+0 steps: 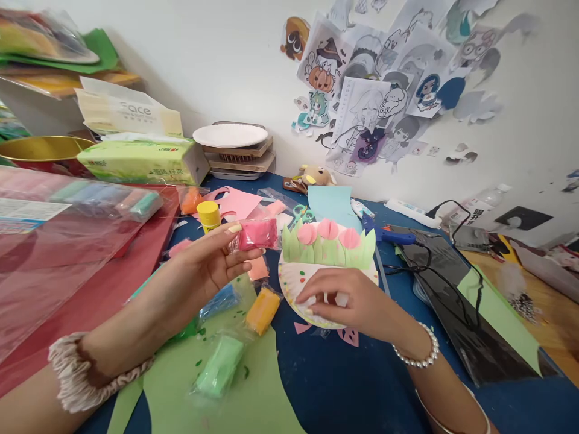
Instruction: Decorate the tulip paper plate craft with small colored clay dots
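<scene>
My left hand (205,262) grips a clear-wrapped packet of pinkish-red modelling clay (257,234) between thumb and fingers, raised above the table. Over a white paper plate (289,274) my right hand (337,295) is curled, thumb and fingertips drawn together near its surface; anything between them is too small to make out. Green paper grass (332,253) and pink paper flowers (327,229) stand along the plate's far side. Small coloured dots line its rim, and a few red and green dots lie inside. Wrapped clay in yellow (263,310), green (220,366) and blue (219,301) lies nearby.
Green paper (244,404) covers the near table. A red sheet and a clear plastic pack (54,241) occupy the left. Behind stand a yellow glue stick (208,216), green scissors (303,213) and a tissue pack (145,161). A blue glue gun (398,237) with its cord lies right.
</scene>
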Available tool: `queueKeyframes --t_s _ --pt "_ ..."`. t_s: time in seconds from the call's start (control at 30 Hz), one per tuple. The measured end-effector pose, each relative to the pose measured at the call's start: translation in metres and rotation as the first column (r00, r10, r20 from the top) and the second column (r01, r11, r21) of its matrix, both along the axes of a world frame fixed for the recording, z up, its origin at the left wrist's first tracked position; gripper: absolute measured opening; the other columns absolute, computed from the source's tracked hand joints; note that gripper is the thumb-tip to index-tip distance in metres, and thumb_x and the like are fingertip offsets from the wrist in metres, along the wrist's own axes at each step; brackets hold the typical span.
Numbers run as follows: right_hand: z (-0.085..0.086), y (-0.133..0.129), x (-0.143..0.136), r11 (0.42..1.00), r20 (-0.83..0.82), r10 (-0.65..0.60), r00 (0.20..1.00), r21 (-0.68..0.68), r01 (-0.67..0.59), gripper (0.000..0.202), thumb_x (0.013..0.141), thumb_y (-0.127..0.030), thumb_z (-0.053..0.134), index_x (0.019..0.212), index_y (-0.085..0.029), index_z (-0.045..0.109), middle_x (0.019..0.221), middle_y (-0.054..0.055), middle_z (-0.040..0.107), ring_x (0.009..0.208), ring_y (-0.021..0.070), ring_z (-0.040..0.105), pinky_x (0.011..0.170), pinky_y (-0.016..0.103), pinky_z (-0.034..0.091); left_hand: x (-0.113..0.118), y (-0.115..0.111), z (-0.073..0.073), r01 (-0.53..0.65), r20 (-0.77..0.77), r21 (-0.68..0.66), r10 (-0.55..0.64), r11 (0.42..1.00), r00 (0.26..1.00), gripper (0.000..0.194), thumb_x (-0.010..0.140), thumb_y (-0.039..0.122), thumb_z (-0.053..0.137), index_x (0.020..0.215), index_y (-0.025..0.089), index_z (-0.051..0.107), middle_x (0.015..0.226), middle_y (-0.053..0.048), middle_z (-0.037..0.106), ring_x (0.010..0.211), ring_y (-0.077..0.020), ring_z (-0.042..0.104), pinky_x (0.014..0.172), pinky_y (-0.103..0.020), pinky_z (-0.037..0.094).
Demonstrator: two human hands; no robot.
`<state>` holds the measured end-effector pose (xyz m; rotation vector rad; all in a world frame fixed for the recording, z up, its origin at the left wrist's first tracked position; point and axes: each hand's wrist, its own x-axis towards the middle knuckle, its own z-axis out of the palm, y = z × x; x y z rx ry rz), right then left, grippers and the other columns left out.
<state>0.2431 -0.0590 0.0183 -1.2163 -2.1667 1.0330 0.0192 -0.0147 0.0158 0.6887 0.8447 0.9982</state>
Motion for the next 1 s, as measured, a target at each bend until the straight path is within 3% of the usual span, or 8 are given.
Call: queueKeyframes --t_s 0.2,0.3,0.37,0.47,0.57,0.67,0.8,1.0 --pt "-0.002 0.0 -0.002 0.998 0.045 0.06 0.997 0.027 -0.061 0.016 0.079 -0.024 0.058 0.09 -0.023 0.07 0.079 0.002 0.068 0.068 0.0125 0.059 0.06 0.024 0.046 0.003 -0.003 -0.006 0.174 -0.371 0.27 -0.064 0.947 0.926 0.015 0.078 0.03 0.061 0.092 0.025 0.06 0.089 0.006 0.065 0.079 -0.0088 0.06 0.067 -0.015 0.048" --pt "0.0 -0.001 0.0 0.981 -0.046 -0.146 0.988 0.122 0.15 0.015 0.08 -0.025 0.056 0.081 -0.02 0.07 0.073 0.002 0.066 0.059 0.0108 0.054 0.051 0.023 0.043 0.006 -0.007 -0.007 0.263 -0.475 0.362 -0.066 0.894 0.878 0.021 0.077 0.03 0.06 0.097 0.023 0.059 0.1 0.0 0.067 0.091 -0.0154 0.061 0.073 -0.021 0.049" --pt "0.001 -0.003 0.001 0.922 -0.171 -0.28 0.945 0.225 0.314 0.013 0.08 -0.023 0.055 0.081 -0.02 0.067 0.073 0.002 0.064 0.06 0.0114 0.054 0.05 0.024 0.042 0.008 -0.011 -0.008 0.292 -0.534 0.461 -0.002 0.838 0.846 0.017 0.077 0.028 0.06 0.093 0.024 0.059 0.098 0.0 0.068 0.09 -0.0166 0.062 0.073 -0.024 0.051" --pt "0.001 -0.007 -0.003 0.857 -0.319 -0.286 0.903 0.336 0.391 0.013 0.08 -0.018 0.055 0.085 -0.021 0.066 0.075 0.002 0.061 0.067 0.0122 0.055 0.051 0.023 0.042 0.009 -0.017 -0.009 0.37 -0.641 0.65 0.217 0.663 0.737 0.014 0.077 0.026 0.06 0.09 0.025 0.06 0.091 0.001 0.067 0.082 -0.0149 0.063 0.066 -0.022 0.052" --pt "0.001 -0.012 -0.012 0.856 -0.317 -0.179 0.931 0.416 0.306 0.017 0.081 -0.014 0.053 0.089 -0.02 0.067 0.075 0.002 0.057 0.063 0.0101 0.052 0.049 0.022 0.04 0.011 -0.022 -0.01 0.465 -0.638 0.759 0.373 0.456 0.674 0.016 0.077 0.022 0.059 0.093 0.022 0.06 0.09 0.0 0.066 0.082 -0.0142 0.062 0.069 -0.021 0.051" --pt "0.0 -0.016 -0.021 0.849 -0.288 -0.104 0.952 0.472 0.236 0.019 0.081 -0.011 0.052 0.092 -0.015 0.067 0.077 0.004 0.056 0.063 0.0092 0.052 0.05 0.021 0.042 0.013 -0.024 -0.01 0.512 -0.614 0.789 0.441 0.338 0.654 0.017 0.078 0.017 0.058 0.094 0.019 0.059 0.09 -0.002 0.067 0.086 -0.0139 0.062 0.074 -0.02 0.05" --pt "0.0 -0.018 -0.026 0.849 -0.263 -0.078 0.962 0.488 0.202 0.019 0.081 -0.01 0.051 0.091 -0.011 0.066 0.076 0.005 0.056 0.064 0.0093 0.052 0.053 0.02 0.044 0.014 -0.025 -0.011 0.527 -0.598 0.8 0.45 0.288 0.663 0.015 0.079 0.014 0.056 0.093 0.017 0.058 0.089 -0.003 0.066 0.086 -0.0129 0.061 0.073 -0.019 0.05" --pt "-0.001 -0.019 -0.026 0.862 -0.229 -0.098 0.968 0.467 0.198 0.018 0.082 -0.011 0.051 0.091 -0.013 0.066 0.077 0.004 0.056 0.066 0.0094 0.052 0.058 0.021 0.045 0.014 -0.026 -0.013 0.528 -0.6 0.799 0.427 0.286 0.677 0.016 0.078 0.011 0.056 0.092 0.017 0.06 0.087 -0.003 0.066 0.083 -0.0126 0.062 0.072 -0.02 0.05"
